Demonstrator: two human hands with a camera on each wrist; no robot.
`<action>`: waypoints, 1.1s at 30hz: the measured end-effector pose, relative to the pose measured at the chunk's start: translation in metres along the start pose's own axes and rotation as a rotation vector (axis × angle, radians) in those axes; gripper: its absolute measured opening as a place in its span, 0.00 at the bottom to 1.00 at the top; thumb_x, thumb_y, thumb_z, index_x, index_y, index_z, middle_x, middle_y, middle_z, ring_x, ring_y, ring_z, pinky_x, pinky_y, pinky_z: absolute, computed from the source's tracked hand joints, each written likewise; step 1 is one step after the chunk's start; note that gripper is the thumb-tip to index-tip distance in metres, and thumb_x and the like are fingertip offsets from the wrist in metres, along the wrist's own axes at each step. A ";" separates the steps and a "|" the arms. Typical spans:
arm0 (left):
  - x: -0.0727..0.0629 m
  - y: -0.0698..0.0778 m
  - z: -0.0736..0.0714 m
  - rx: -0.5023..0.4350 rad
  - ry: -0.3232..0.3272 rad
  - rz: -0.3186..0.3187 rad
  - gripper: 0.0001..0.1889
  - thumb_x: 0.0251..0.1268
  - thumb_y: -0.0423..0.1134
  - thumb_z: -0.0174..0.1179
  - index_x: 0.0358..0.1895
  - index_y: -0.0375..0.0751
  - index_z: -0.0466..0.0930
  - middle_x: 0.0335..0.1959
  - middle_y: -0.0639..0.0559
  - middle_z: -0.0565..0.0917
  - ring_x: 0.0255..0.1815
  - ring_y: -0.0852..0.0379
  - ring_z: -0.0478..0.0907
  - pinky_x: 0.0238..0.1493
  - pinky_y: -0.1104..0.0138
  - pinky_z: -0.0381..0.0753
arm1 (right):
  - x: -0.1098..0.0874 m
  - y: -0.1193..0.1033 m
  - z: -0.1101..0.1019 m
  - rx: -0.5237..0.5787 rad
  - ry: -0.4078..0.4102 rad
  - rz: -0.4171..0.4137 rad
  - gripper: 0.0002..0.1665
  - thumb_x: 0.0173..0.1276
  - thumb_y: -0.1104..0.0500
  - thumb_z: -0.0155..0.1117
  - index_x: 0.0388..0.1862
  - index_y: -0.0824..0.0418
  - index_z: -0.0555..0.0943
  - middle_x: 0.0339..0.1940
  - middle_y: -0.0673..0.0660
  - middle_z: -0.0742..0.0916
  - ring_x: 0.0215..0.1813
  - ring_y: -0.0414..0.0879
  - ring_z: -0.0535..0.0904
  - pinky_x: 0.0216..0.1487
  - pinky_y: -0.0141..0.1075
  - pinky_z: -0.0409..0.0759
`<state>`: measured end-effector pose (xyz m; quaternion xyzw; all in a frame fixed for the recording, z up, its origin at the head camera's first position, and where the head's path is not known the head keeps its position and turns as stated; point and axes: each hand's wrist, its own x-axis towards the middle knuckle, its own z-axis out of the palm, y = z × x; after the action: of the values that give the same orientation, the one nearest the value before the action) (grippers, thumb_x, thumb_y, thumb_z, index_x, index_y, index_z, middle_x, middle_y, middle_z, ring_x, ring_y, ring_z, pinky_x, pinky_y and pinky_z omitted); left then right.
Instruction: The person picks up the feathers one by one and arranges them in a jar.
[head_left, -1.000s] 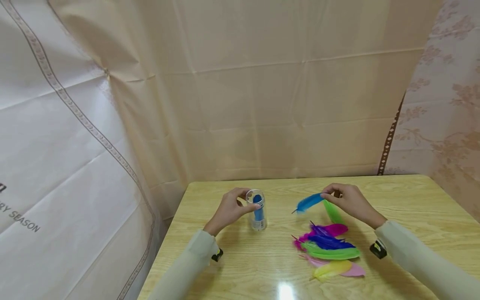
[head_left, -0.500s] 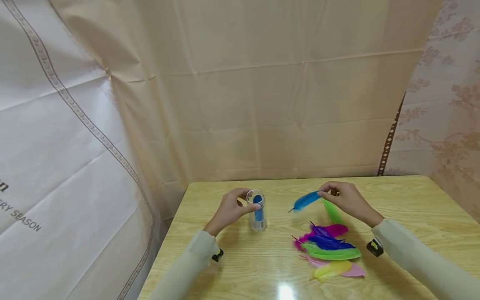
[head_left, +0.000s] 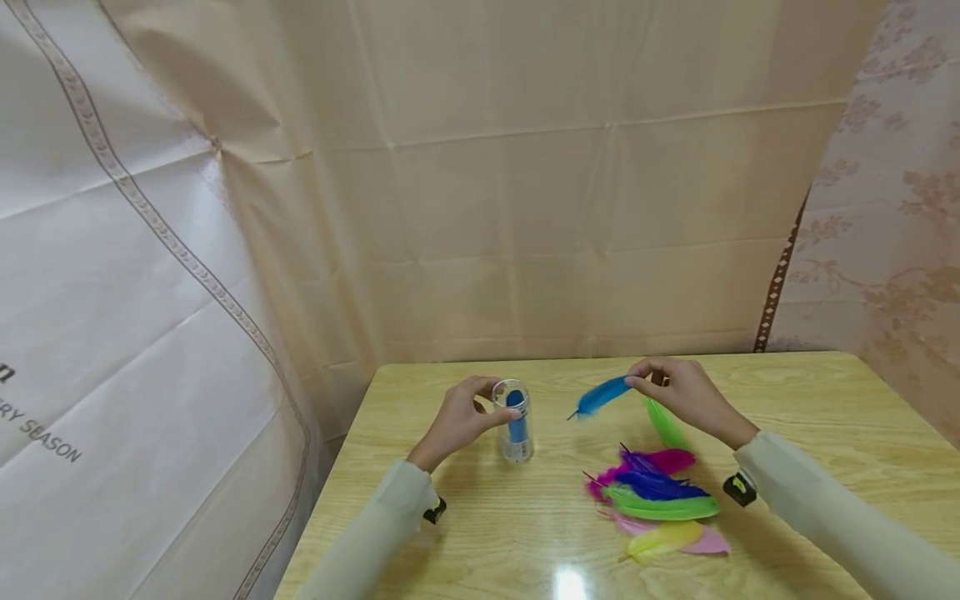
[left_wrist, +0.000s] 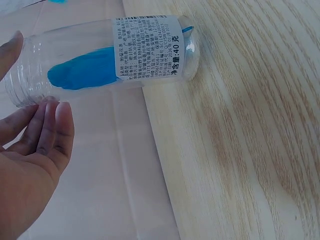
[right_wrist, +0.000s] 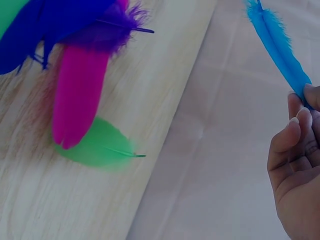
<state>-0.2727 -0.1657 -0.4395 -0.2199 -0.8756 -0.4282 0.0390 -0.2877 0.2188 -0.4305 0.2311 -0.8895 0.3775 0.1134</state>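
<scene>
A clear plastic jar (head_left: 517, 448) with a printed white label (left_wrist: 149, 47) stands upright on the table, and a blue feather (left_wrist: 85, 70) is inside it. My left hand (head_left: 459, 419) grips the jar near its rim, thumb on one side and fingers on the other. Above the table, to the right of the jar, my right hand (head_left: 688, 395) pinches the tip of another blue feather (head_left: 602, 397). The quill end of that feather points left and down toward the jar, apart from it.
A pile of feathers lies in front of my right hand: magenta (head_left: 671, 459), dark blue (head_left: 656, 485), green (head_left: 660, 505), pink (head_left: 708, 542) and yellow (head_left: 663, 540). A separate green feather (head_left: 665, 425) lies behind them. A beige cloth (head_left: 480, 208) hangs behind the wooden table (head_left: 450, 550).
My right hand has moved left and slightly up with the blue feather, bringing it closer to the jar. The left hand and the jar have stayed in place.
</scene>
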 end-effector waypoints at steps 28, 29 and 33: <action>-0.001 0.001 -0.002 0.006 0.002 -0.017 0.29 0.62 0.59 0.72 0.63 0.50 0.82 0.54 0.47 0.84 0.49 0.56 0.77 0.46 0.62 0.82 | 0.026 -0.032 0.002 0.044 0.020 0.000 0.14 0.76 0.45 0.66 0.45 0.54 0.88 0.28 0.49 0.83 0.28 0.46 0.72 0.25 0.34 0.69; -0.001 0.001 -0.002 0.005 0.001 -0.016 0.30 0.62 0.60 0.72 0.63 0.49 0.82 0.54 0.47 0.84 0.49 0.56 0.77 0.46 0.62 0.82 | 0.027 -0.033 0.003 0.049 0.018 -0.001 0.14 0.76 0.45 0.66 0.45 0.53 0.88 0.28 0.49 0.83 0.28 0.47 0.72 0.25 0.35 0.69; 0.000 0.001 -0.002 0.011 -0.003 -0.014 0.31 0.62 0.60 0.71 0.64 0.49 0.81 0.53 0.52 0.84 0.49 0.55 0.78 0.46 0.62 0.82 | 0.029 -0.036 0.005 0.068 0.013 -0.007 0.13 0.75 0.46 0.66 0.45 0.52 0.88 0.28 0.50 0.82 0.28 0.48 0.72 0.26 0.35 0.69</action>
<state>-0.2727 -0.1666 -0.4381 -0.2142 -0.8795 -0.4235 0.0360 -0.2951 0.1841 -0.4003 0.2355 -0.8747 0.4084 0.1126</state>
